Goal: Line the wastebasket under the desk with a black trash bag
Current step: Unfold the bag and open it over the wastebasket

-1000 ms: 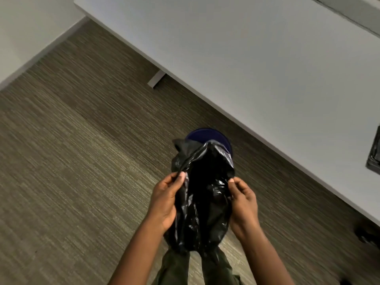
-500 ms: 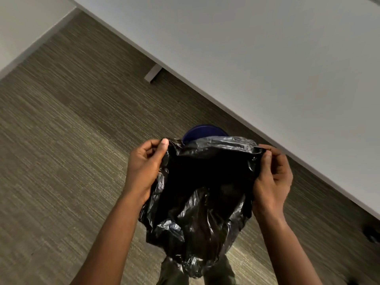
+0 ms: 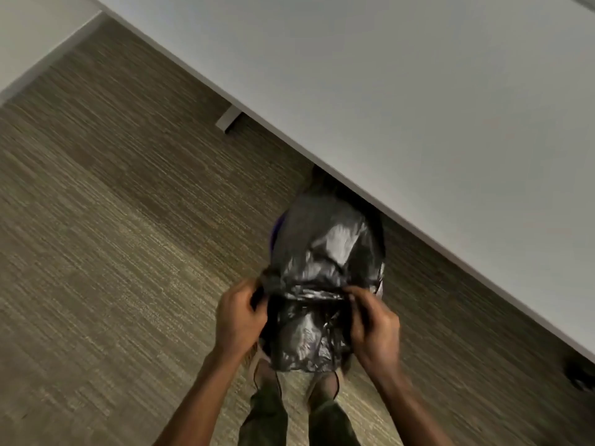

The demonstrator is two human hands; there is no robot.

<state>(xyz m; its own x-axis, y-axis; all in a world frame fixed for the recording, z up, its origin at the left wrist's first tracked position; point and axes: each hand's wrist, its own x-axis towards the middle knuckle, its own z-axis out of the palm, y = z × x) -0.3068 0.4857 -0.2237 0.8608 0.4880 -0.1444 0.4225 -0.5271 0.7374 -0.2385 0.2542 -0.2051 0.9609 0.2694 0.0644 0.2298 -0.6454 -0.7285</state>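
The black trash bag billows up in front of me, shiny and crumpled, its far end flung toward the desk edge. My left hand pinches the bag's rim on the left. My right hand pinches the rim on the right. The wastebasket stands on the carpet by the desk edge. Only a thin purple-blue sliver of its rim shows at the bag's left side; the bag hides the rest.
The white desk fills the upper right, with its grey foot on the striped carpet. A white wall and baseboard run along the upper left. My shoes and trouser legs are below the bag. A dark object lies at the right edge.
The bag hung down with its mouth held wide; now it is flipped upward and forward over the wastebasket. Both hands have dropped lower and come closer together, still on the rim.
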